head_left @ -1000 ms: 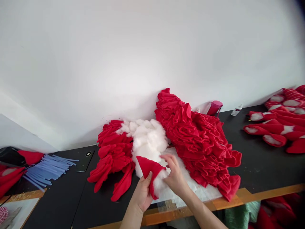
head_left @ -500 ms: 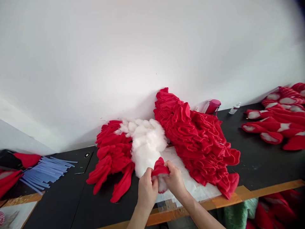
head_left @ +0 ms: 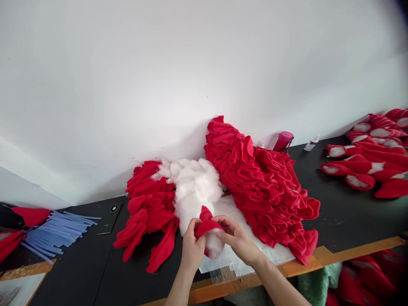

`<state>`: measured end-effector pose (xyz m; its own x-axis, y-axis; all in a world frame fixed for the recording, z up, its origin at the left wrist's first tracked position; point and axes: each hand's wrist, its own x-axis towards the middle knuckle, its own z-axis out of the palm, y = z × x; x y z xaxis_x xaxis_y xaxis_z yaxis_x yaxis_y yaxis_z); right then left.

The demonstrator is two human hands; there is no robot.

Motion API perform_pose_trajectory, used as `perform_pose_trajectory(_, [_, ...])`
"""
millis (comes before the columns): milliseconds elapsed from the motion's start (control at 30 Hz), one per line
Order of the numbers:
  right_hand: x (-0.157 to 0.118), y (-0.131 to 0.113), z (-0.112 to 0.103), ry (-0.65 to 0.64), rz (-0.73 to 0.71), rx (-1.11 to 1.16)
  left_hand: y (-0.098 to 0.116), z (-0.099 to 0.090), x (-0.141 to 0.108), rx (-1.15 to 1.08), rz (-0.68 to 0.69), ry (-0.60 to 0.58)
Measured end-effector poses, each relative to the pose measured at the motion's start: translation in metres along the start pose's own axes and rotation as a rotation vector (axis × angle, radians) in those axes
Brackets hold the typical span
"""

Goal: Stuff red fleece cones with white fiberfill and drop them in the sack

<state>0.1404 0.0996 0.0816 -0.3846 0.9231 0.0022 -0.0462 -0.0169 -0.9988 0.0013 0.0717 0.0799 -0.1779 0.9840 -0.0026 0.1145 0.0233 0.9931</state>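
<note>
My left hand (head_left: 193, 250) and my right hand (head_left: 237, 240) both hold a small red felt cone (head_left: 206, 225) at the front of the table. Its tip sticks up between my hands, and a wad of white stuffing (head_left: 214, 244) bulges from its open end. My right fingers press across the felt from the right. Behind my hands lies a large heap of white fibre stuffing (head_left: 194, 191). Stacked red felt pieces lie on both sides of it, a smaller pile (head_left: 148, 208) to the left and a big ruffled pile (head_left: 258, 178) to the right.
A white sheet (head_left: 242, 250) lies under the stuffing and the right pile. Further out are blue strips (head_left: 54, 236), a black phone (head_left: 110, 219), a pink cup (head_left: 283, 141), a small bottle (head_left: 311, 143) and stuffed red pieces (head_left: 366, 159). The black tabletop (head_left: 223, 272) has an orange edge.
The red cone has gone from lying open against my left palm to being gathered between both hands, with its tip now pointing up. The view has drifted slightly.
</note>
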Motion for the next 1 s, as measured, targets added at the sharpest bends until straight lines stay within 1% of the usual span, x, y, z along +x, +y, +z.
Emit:
perform_pose_trajectory(33, [-0.001,0.002,0.001,0.041,0.037,0.016,-0.003,0.002,0.0,0.026,0.012,0.029])
perform_pose_trajectory(67, [0.0,0.006,0.003,0.123,0.058,-0.012,-0.007,0.004,-0.001,0.054,0.02,0.062])
perform_pose_trajectory(133, [0.004,0.013,0.006,0.323,0.062,-0.152,-0.015,0.005,0.0,0.113,0.013,0.151])
perform_pose_trajectory(167, [0.007,0.016,0.006,0.402,0.052,-0.223,-0.018,0.005,0.001,0.132,-0.003,0.181])
perform_pose_trajectory(200, [0.011,0.018,0.005,0.454,0.04,-0.277,-0.021,0.003,0.002,0.136,-0.021,0.191])
perform_pose_trajectory(233, [0.014,0.018,0.004,0.475,0.027,-0.311,-0.023,0.001,0.004,0.129,-0.038,0.174])
perform_pose_trajectory(300, [0.019,0.017,0.0,0.458,0.012,-0.322,-0.023,-0.004,0.005,0.084,-0.056,0.094])
perform_pose_trajectory(400, [0.022,0.015,-0.001,0.443,0.023,-0.292,-0.015,-0.005,0.001,-0.081,-0.096,-0.076])
perform_pose_trajectory(433, [0.022,0.015,0.001,0.45,0.032,-0.281,-0.012,-0.003,-0.002,-0.129,-0.117,-0.113])
perform_pose_trajectory(467, [0.021,0.016,0.004,0.454,0.04,-0.266,-0.008,-0.001,-0.004,-0.147,-0.135,-0.123])
perform_pose_trajectory(500, [0.02,0.017,0.007,0.45,0.042,-0.25,-0.004,0.002,-0.007,-0.126,-0.147,-0.106])
perform_pose_trajectory(567, [0.018,0.019,0.014,0.427,0.027,-0.233,-0.001,0.007,-0.009,-0.009,-0.14,-0.037])
perform_pose_trajectory(633, [0.015,0.02,0.018,0.432,0.003,-0.237,-0.003,0.009,-0.008,0.104,-0.107,0.021])
perform_pose_trajectory(733, [0.011,0.021,0.017,0.482,-0.032,-0.267,-0.014,0.003,-0.004,0.163,-0.085,0.1])
perform_pose_trajectory(767, [0.01,0.022,0.016,0.479,-0.045,-0.272,-0.018,-0.001,-0.003,0.168,-0.09,0.125])
perform_pose_trajectory(800, [0.01,0.023,0.015,0.47,-0.057,-0.271,-0.021,-0.004,-0.002,0.171,-0.094,0.138])
perform_pose_trajectory(833, [0.01,0.024,0.013,0.46,-0.061,-0.264,-0.024,-0.007,-0.003,0.153,-0.102,0.126])
perform_pose_trajectory(900, [0.012,0.027,0.01,0.464,-0.044,-0.226,-0.026,-0.01,-0.006,0.015,-0.132,0.032])
perform_pose_trajectory(967, [0.014,0.029,0.008,0.485,-0.003,-0.17,-0.025,-0.012,-0.01,-0.238,-0.196,-0.103])
perform_pose_trajectory(1000, [0.015,0.03,0.008,0.49,0.013,-0.143,-0.025,-0.012,-0.011,-0.347,-0.227,-0.147])
